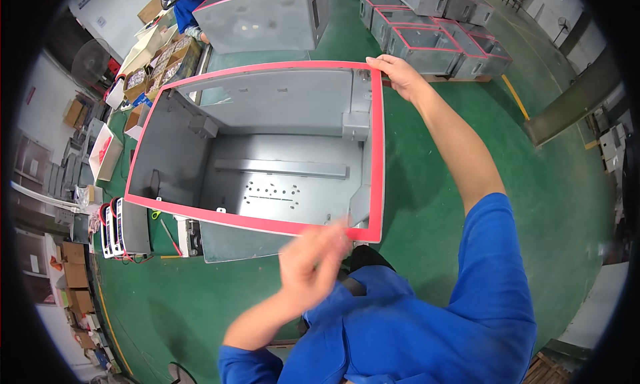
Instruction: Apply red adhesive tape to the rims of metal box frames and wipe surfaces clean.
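Note:
In front of me a large grey metal cabinet [280, 104] lies with its open side up, a red strip [378, 151] running all round its rim. My right hand [398, 76] grips the rim at the far right corner. Close to the near right corner is my left hand [312, 259], its fingers curled in a pinch. Motion blurs the fingertips, so what they hold, if anything, cannot be made out. Inside the cabinet are a long metal bar [280, 168], small brackets and a floor with punched holes.
Another grey cabinet [260, 24] stands beyond, beside a person in blue [190, 11]. More red-rimmed cabinets [427, 44] are stacked at the far right. Left of me are parts boxes [167, 67], a white bin [105, 152] and white-fronted devices [127, 227]. A pillar [573, 107] rises at right.

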### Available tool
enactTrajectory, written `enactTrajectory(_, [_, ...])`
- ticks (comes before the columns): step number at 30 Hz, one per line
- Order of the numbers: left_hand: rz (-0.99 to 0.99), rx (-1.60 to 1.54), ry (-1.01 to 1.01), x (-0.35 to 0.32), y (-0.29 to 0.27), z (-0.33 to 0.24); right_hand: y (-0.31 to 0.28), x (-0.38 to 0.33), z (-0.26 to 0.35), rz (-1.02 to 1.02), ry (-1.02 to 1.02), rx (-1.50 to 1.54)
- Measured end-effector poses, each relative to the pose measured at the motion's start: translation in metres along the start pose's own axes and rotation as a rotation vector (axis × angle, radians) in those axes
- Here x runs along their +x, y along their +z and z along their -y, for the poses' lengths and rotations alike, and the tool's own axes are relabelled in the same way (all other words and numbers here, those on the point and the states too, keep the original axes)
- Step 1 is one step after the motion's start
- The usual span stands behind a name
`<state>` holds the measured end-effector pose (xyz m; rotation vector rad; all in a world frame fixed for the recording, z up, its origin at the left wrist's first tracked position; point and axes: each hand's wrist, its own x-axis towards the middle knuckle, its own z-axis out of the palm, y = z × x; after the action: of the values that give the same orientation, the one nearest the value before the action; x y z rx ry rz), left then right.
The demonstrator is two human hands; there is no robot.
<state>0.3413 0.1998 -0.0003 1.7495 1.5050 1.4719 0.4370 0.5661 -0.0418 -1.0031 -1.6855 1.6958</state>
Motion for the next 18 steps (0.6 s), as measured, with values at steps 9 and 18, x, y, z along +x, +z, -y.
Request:
enactTrajectory(9, [-0.005, -0.879, -0.803, 0.092, 0.038, 0.034, 0.008, 0.010, -0.016, -0.136, -0.157, 0.007])
enactTrajectory(18, [-0.033, -1.035, -0.890, 0.109, 0.062, 0.027, 0.010, -0.005, -0.009, -0.082, -0.091, 0.097])
